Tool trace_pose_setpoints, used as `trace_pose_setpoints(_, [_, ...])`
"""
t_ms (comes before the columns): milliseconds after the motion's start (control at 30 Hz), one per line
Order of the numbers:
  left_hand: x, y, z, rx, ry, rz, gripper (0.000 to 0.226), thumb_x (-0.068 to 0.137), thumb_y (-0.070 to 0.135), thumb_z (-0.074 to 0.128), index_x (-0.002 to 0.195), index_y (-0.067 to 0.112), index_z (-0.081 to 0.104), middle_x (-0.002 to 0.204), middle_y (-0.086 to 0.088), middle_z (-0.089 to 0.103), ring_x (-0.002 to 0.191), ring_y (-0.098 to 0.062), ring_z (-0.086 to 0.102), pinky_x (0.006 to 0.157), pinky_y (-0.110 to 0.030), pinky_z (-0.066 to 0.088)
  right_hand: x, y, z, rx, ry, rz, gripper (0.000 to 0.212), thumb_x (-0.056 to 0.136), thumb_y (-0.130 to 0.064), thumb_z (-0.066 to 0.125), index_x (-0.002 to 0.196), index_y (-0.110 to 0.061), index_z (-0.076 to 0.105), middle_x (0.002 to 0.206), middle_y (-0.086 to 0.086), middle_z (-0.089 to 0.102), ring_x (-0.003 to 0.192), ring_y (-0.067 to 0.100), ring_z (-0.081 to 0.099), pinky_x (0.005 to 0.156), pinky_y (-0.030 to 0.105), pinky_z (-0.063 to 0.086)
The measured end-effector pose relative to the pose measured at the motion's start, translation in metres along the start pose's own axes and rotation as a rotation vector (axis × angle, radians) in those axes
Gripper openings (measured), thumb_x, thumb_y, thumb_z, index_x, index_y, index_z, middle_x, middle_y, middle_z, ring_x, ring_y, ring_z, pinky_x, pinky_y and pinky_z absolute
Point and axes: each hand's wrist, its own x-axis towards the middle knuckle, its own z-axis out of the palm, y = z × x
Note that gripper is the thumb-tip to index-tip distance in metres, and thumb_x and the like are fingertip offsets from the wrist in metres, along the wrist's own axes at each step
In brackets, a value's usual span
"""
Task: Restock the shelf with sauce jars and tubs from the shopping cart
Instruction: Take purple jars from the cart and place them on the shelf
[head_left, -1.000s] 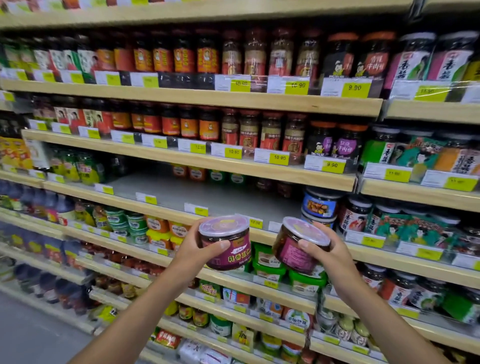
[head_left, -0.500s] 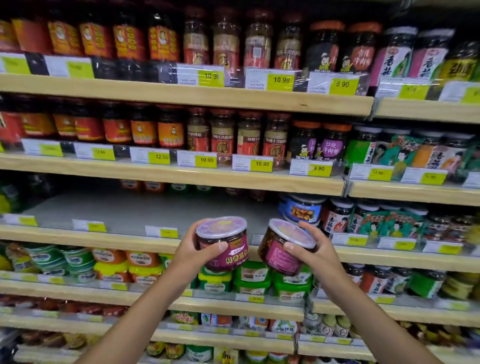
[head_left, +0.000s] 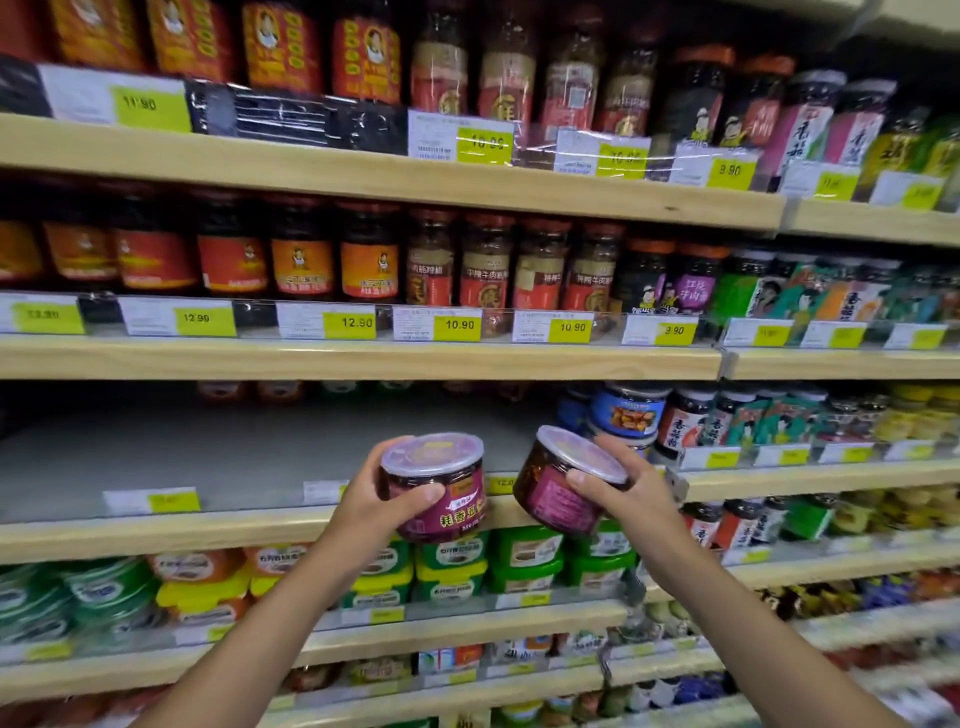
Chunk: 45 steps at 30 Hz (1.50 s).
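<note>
My left hand grips a round sauce tub with a clear lid and a purple label, held upright. My right hand grips a second purple-labelled tub, tilted toward the left. Both tubs hover just in front of the wooden front edge of the third shelf. Behind them the grey shelf floor lies bare across its left and middle. A stack of blue-labelled tubs stands on that shelf just right of my right hand. The shopping cart is out of view.
Rows of red and orange sauce jars fill the two shelves above, behind yellow price tags. Green and yellow tubs sit on the shelf below my hands. Small jars crowd the third shelf's right part.
The view has moved closer to the shelves and a little to the right. Both hands still hold their tubs, which now sit nearer to the third shelf's front edge.
</note>
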Motion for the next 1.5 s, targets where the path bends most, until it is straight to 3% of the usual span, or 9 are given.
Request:
trace_pose_setpoints(233, [0.006, 0.001, -0.019, -0.029, -0.045, -0.001, 0.102, 0.035, 0.059, 0.095, 0.127, 0.035, 0.057, 0.120, 0.003, 0.069, 0.106, -0.019, 0.070, 0.078, -0.033, 0.060, 0.008, -0.014, 0.025, -0.040, 0.050, -0.058, 0.091, 0.061, -0.043, 0.085, 0.142, -0.018, 0.051, 0.131, -0.007, 0.057, 0.114, 0.008, 0.059, 0.089, 0.029, 0.055])
trace_pose_setpoints(400, [0.007, -0.002, -0.034, -0.014, -0.048, 0.014, 0.095, 0.041, 0.053, 0.092, 0.127, 0.035, 0.056, 0.123, 0.003, 0.068, 0.105, -0.016, 0.070, 0.078, -0.031, 0.059, 0.035, -0.021, 0.043, -0.204, 0.088, -0.109, 0.066, 0.078, -0.035, 0.083, 0.134, -0.019, 0.052, 0.112, -0.020, 0.054, 0.099, 0.000, 0.055, 0.091, 0.034, 0.050])
trace_pose_setpoints(567, [0.012, -0.003, -0.046, -0.007, -0.030, 0.022, 0.087, 0.048, 0.049, 0.088, 0.128, 0.036, 0.056, 0.123, 0.003, 0.068, 0.105, -0.013, 0.070, 0.079, -0.030, 0.059, 0.070, -0.019, 0.055, -0.365, 0.133, -0.111, 0.068, 0.070, -0.045, 0.088, 0.126, -0.018, 0.059, 0.115, -0.006, 0.064, 0.111, 0.017, 0.060, 0.097, 0.041, 0.051])
trace_pose_setpoints(733, [0.019, -0.005, -0.050, -0.004, -0.018, 0.013, 0.086, 0.048, 0.049, 0.088, 0.127, 0.037, 0.056, 0.122, 0.004, 0.069, 0.108, -0.016, 0.069, 0.080, -0.031, 0.059, 0.097, -0.008, 0.065, -0.575, 0.129, -0.119, 0.068, 0.067, -0.049, 0.089, 0.123, -0.019, 0.065, 0.121, 0.002, 0.070, 0.115, 0.022, 0.063, 0.088, 0.027, 0.046])
trace_pose_setpoints(867, [0.023, -0.007, -0.049, 0.004, -0.013, 0.012, 0.088, 0.048, 0.049, 0.088, 0.129, 0.036, 0.056, 0.122, 0.005, 0.069, 0.106, -0.014, 0.070, 0.077, -0.028, 0.059, 0.111, 0.013, 0.067, -0.713, 0.145, -0.072, 0.083, 0.050, -0.070, 0.082, 0.116, -0.023, 0.064, 0.112, 0.003, 0.067, 0.117, 0.025, 0.059, 0.094, 0.033, 0.050])
trace_pose_setpoints(1033, [0.025, -0.010, -0.044, 0.008, -0.011, 0.014, 0.085, 0.048, 0.047, 0.087, 0.127, 0.036, 0.057, 0.119, 0.007, 0.070, 0.102, -0.009, 0.071, 0.075, -0.026, 0.058, 0.110, 0.032, 0.063, -0.807, 0.128, -0.015, 0.075, 0.066, -0.055, 0.085, 0.124, -0.018, 0.055, 0.120, 0.013, 0.054, 0.117, 0.031, 0.055, 0.097, 0.034, 0.045])
trace_pose_setpoints(1167, [0.025, -0.009, -0.040, 0.011, -0.007, 0.022, 0.081, 0.051, 0.045, 0.089, 0.125, 0.036, 0.056, 0.117, 0.009, 0.069, 0.101, -0.008, 0.070, 0.073, -0.024, 0.058, 0.105, 0.034, 0.060, -0.987, 0.118, -0.244, 0.057, 0.072, -0.047, 0.080, 0.120, -0.018, 0.068, 0.120, 0.014, 0.056, 0.115, 0.037, 0.052, 0.099, 0.041, 0.048])
trace_pose_setpoints(1267, [0.025, -0.009, -0.035, 0.013, -0.001, 0.030, 0.077, 0.062, 0.031, 0.094, 0.128, 0.034, 0.054, 0.118, 0.009, 0.067, 0.104, -0.011, 0.068, 0.071, -0.021, 0.058, 0.097, 0.035, 0.058, -1.102, 0.069, -0.391, 0.045, 0.078, -0.040, 0.071, 0.121, -0.027, 0.070, 0.121, 0.007, 0.062, 0.110, 0.036, 0.056, 0.090, 0.046, 0.053])
trace_pose_setpoints(1500, [0.027, -0.012, -0.026, -0.013, 0.007, 0.048, 0.076, 0.056, 0.041, 0.087, 0.125, 0.035, 0.055, 0.117, 0.009, 0.068, 0.098, -0.006, 0.071, 0.072, -0.020, 0.058, 0.105, 0.032, 0.054, -1.026, 0.009, -0.433, 0.046, 0.082, -0.018, 0.074, 0.127, -0.022, 0.069, 0.130, 0.008, 0.064, 0.118, 0.031, 0.059, 0.095, 0.034, 0.047])
